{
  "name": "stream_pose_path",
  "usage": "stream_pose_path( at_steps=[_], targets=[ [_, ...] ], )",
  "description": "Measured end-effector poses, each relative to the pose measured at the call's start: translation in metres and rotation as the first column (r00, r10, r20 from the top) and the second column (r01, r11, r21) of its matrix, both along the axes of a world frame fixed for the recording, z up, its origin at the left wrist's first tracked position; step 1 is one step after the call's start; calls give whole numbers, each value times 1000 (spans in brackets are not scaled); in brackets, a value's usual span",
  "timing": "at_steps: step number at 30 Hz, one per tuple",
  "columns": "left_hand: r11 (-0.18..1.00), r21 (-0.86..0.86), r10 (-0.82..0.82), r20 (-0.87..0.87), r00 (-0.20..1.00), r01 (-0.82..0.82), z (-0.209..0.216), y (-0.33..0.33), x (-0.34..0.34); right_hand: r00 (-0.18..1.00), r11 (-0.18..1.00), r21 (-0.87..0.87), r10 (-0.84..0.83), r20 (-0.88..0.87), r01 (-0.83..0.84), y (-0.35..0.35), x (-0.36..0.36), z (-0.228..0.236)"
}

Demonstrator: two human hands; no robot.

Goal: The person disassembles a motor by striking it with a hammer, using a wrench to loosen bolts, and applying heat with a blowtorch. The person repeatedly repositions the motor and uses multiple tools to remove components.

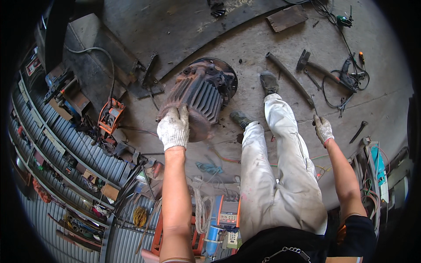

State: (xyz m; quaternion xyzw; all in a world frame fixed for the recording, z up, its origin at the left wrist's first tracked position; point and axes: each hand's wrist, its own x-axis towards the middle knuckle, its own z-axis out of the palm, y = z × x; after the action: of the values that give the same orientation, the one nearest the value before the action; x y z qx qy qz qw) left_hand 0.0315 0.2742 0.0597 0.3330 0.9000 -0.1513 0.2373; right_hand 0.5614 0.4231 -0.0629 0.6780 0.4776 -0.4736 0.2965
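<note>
A rusty, finned electric motor (197, 98) lies on its side on the concrete floor, its round dark flange at the far end. My left hand (174, 127), in a whitish knit glove, rests on the near end of the housing with fingers stretched over it. Off to the right, my right hand (323, 130), also gloved, is closed around a slim metal tool (315, 106). Its thin shaft points away from me; its exact kind is unclear. A long dark pipe (290, 79) lies just beyond this tool. My shoes (269, 83) stand between the motor and the pipe.
A hammer (318, 69), a power drill (346, 74) with a looped cord and a loose bolt-like piece (359, 132) lie right. An orange-framed device (111, 115) and cluttered shelving (66, 184) stand left. An orange-grey machine (228, 211) is near my legs. A rusty plate (287, 18) lies far off.
</note>
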Motion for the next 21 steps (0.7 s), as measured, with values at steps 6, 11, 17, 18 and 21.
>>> stream_pose_path(
  at_steps=[6, 11, 17, 18, 21],
  targets=[
    [990, 89, -111, -12, 994, 111, 2, 1, 1, 999, 999, 25, 40, -25, -39, -5, 6, -4],
    [988, 154, -24, 76, 997, 12, 6, -4, 0, 999, 999, 12, 40, -6, -40, -4, 8, -2],
    [923, 377, -8, -189, 982, 80, 31, -48, 46, 996, 996, -28, 80, -33, -80, -1, -18, 7],
    [911, 410, 55, -219, 974, 41, 39, -61, 66, 991, 993, -31, 110, -70, -112, 0, -26, 13],
    [997, -2, 75, 211, 975, -76, 77, -106, 132, 959, 960, -84, 257, -121, -268, 5, -55, 42]
  ],
)
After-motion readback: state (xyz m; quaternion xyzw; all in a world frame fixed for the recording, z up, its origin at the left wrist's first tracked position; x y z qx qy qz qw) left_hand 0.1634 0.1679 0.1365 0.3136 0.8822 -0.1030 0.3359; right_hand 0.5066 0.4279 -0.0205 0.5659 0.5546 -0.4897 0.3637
